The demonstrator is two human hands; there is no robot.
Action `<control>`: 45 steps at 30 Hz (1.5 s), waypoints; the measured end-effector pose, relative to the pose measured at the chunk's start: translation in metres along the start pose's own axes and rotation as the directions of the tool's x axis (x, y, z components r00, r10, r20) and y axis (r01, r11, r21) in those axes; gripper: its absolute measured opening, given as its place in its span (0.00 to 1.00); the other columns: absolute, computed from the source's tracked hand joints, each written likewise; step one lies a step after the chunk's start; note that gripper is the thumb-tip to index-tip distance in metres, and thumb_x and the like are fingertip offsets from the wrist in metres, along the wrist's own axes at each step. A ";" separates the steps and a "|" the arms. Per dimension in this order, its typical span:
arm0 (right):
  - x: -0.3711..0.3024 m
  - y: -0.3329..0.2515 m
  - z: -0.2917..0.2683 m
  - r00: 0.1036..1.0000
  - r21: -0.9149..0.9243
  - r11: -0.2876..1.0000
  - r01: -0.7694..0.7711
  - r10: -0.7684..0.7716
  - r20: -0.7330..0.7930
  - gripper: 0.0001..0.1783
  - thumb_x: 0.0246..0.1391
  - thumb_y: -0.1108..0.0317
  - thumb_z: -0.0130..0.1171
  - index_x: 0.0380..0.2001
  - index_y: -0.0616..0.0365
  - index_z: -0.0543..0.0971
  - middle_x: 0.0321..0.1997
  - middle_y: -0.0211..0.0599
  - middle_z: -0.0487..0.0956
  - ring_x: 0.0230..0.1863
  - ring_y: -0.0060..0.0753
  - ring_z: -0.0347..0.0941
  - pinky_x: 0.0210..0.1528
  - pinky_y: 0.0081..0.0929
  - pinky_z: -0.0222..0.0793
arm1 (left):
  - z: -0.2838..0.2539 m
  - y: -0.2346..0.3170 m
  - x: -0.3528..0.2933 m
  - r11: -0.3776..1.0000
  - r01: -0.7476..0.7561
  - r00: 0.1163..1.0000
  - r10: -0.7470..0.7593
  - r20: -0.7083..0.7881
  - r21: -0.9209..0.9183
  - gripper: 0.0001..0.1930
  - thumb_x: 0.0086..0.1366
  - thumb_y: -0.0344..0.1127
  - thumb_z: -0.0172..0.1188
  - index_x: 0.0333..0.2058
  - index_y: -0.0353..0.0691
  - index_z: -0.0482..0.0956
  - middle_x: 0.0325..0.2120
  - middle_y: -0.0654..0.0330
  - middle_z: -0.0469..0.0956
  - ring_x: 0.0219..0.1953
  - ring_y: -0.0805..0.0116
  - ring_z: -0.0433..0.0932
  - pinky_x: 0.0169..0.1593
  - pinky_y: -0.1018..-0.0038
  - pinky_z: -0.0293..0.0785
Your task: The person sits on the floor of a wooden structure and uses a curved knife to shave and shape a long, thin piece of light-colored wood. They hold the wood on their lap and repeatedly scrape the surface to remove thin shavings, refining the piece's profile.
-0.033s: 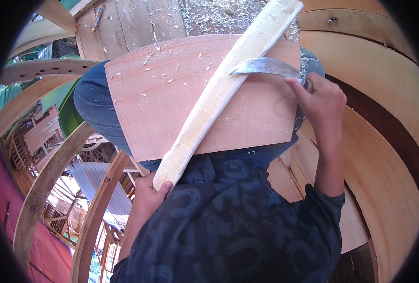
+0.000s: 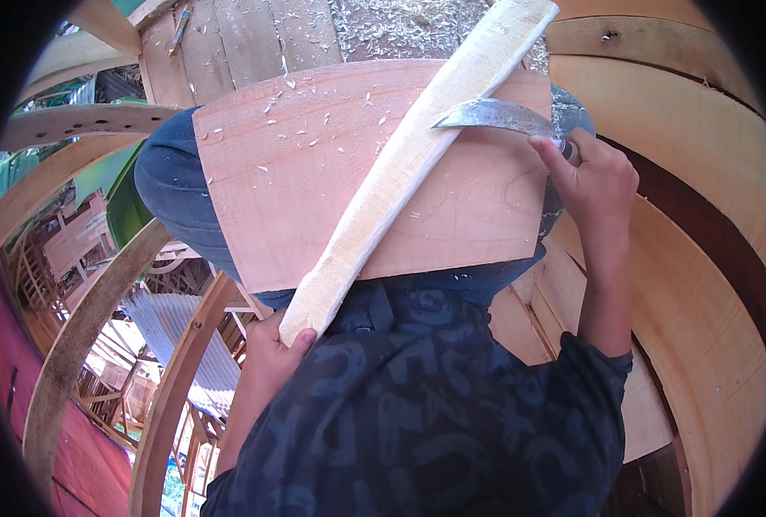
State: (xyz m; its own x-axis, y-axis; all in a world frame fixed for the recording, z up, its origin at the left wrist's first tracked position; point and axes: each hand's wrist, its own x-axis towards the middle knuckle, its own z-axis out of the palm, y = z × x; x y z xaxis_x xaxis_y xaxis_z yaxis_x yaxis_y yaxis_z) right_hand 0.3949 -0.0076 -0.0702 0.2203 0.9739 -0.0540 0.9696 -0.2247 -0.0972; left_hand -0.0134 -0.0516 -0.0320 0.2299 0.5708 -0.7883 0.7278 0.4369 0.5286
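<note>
A long, pale wooden stick [image 2: 400, 164], roughly squared, lies slantwise over a flat reddish-brown board [image 2: 279, 181] across my lap. My left hand [image 2: 272, 351] is closed round its near end, thumb on top. In my right hand [image 2: 597, 177] is a curved knife [image 2: 495, 115], gripped by its handle, which my fingers mostly hide. The blade reaches left, its tip over the right edge of the stick's upper half. Whether the edge touches the wood I cannot tell. Small shavings [image 2: 290, 83] are scattered on the board.
Wooden planks [image 2: 297, 30] strewn with shavings [image 2: 400, 26] lie beyond my knees. Curved planking [image 2: 710, 284] rises on my right. On my left stand bent wooden ribs [image 2: 98, 345], with a corrugated metal sheet [image 2: 176, 336] lower down outside. A small brush-like tool [image 2: 179, 31] lies at the far left.
My right hand and the curved knife have shifted slightly to the right, the blade tip drawing back toward the stick's right edge. My left hand keeps its hold.
</note>
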 end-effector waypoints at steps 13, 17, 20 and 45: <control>-0.005 -0.022 0.005 0.997 0.067 0.995 -0.070 0.071 -0.013 0.34 0.48 0.34 0.59 0.10 0.54 0.71 0.12 0.36 0.72 0.14 0.37 0.72 0.16 0.32 0.64 | 0.004 0.004 0.001 1.000 0.011 1.000 -0.011 -0.027 0.022 0.26 0.58 0.52 0.62 0.37 0.27 0.79 0.24 0.44 0.81 0.29 0.53 0.83 0.35 0.66 0.75; -0.026 -0.058 -0.018 0.981 0.017 0.987 0.159 -0.160 0.111 0.34 0.47 0.36 0.61 0.10 0.56 0.70 0.09 0.37 0.69 0.13 0.40 0.70 0.15 0.32 0.62 | 0.002 0.001 0.004 0.998 -0.012 0.999 0.014 -0.035 0.060 0.26 0.57 0.52 0.63 0.36 0.29 0.80 0.23 0.43 0.80 0.29 0.51 0.83 0.34 0.66 0.75; 0.010 -0.020 0.001 1.000 0.038 0.999 -0.029 0.029 0.004 0.33 0.47 0.36 0.61 0.10 0.56 0.70 0.08 0.36 0.68 0.12 0.39 0.70 0.14 0.32 0.61 | 0.004 0.002 -0.002 0.998 -0.021 0.997 0.025 -0.069 0.057 0.25 0.56 0.52 0.63 0.36 0.29 0.80 0.23 0.44 0.80 0.28 0.50 0.83 0.33 0.66 0.75; -0.004 0.004 -0.007 0.913 0.108 0.916 -0.387 0.364 0.186 0.34 0.52 0.38 0.58 0.15 0.62 0.73 0.12 0.44 0.67 0.16 0.45 0.68 0.21 0.37 0.62 | -0.008 0.011 0.010 0.997 0.063 0.997 -0.064 0.036 0.047 0.24 0.55 0.47 0.66 0.37 0.27 0.80 0.25 0.45 0.81 0.29 0.55 0.83 0.36 0.67 0.76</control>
State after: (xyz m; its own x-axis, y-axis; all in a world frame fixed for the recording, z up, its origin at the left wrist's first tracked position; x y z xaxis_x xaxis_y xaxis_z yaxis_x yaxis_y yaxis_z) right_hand 0.3990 -0.0121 -0.0633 0.5338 0.8015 -0.2695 0.7911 -0.5859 -0.1757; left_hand -0.0082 -0.0357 -0.0316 0.2056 0.5162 -0.8314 0.7704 0.4385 0.4628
